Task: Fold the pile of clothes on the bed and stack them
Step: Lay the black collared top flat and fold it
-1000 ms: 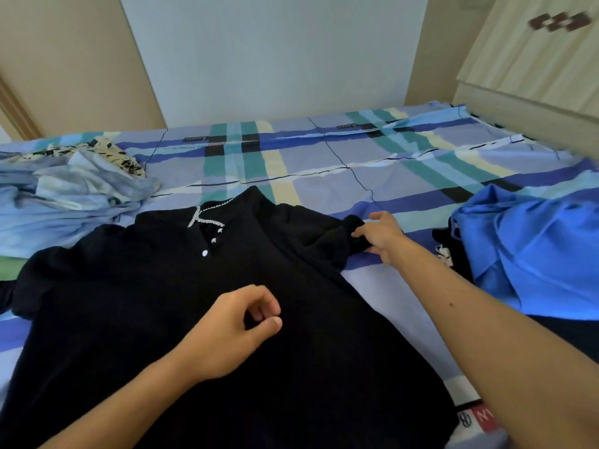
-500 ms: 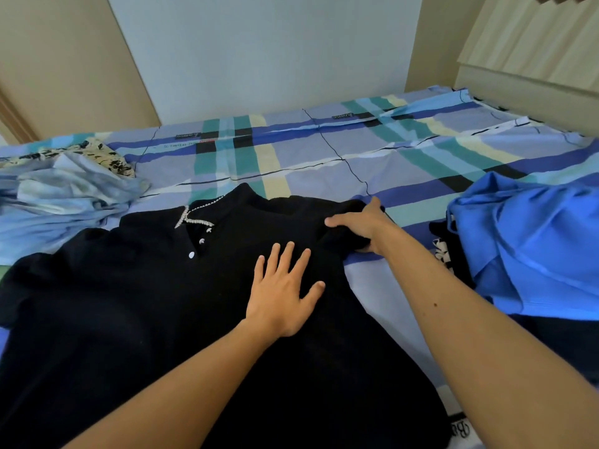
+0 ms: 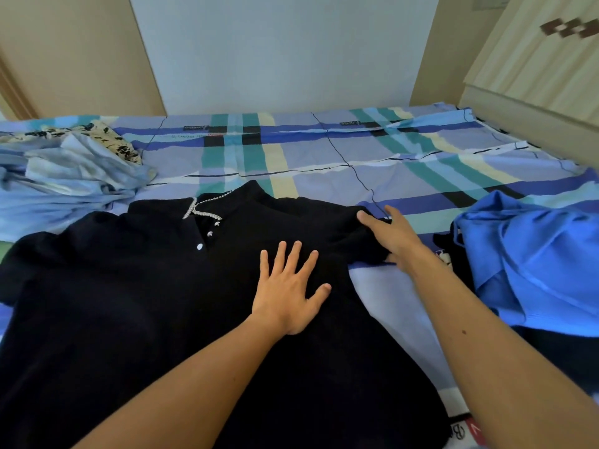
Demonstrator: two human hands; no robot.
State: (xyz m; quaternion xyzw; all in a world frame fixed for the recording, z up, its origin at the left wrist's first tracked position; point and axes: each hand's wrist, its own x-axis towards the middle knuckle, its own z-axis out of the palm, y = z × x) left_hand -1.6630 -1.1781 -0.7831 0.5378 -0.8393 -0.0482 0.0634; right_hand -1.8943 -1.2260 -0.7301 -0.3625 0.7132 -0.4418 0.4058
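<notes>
Head view | black shirt lies flat on bed, lower centre | our left hand presses it, fingers spread | our right hand rests on sleeve, centre right, fingers straight

My left hand lies flat, palm down, fingers straight and fanned wide. My right hand reaches further ahead and off to the right, thumb and forefinger straight, its lower fingers hidden from me
</notes>
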